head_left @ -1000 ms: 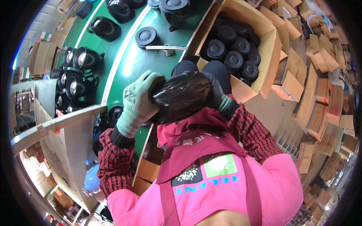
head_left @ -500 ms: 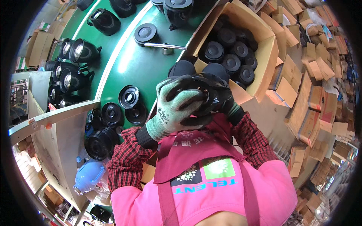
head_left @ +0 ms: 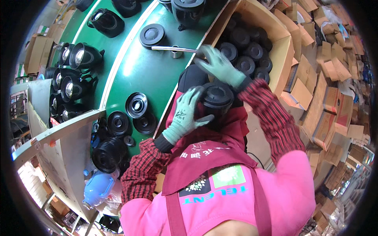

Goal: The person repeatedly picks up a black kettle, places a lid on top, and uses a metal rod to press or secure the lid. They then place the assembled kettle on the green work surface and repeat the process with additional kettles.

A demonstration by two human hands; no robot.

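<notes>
A black jug with a round ridged lid (head_left: 217,95) sits upright on my lap between my knees. My left hand (head_left: 184,116), in a pale green glove with dark fingertips, holds it from the left, thumb at the near side. Blurred by motion, my right hand (head_left: 220,65) reaches forward past the jug, its fingers stretched out at the near end of a metal rod (head_left: 173,48). The rod lies on the green bench across a small metal cylinder (head_left: 176,54). Just beyond it is a loose round black lid (head_left: 152,35).
A cardboard box (head_left: 285,51) of black lids stands at my right. Black jugs (head_left: 82,57) line the bench's left; black rings and discs (head_left: 137,105) lie nearer. A metal-edged partition (head_left: 59,128) bounds the left, with a blue plastic jug (head_left: 98,188) below. Cartons (head_left: 327,106) pile up at far right.
My right hand has left the jug and moved forward to the rod's end. My left hand has shifted down to the jug's left side, and the lidded top now shows.
</notes>
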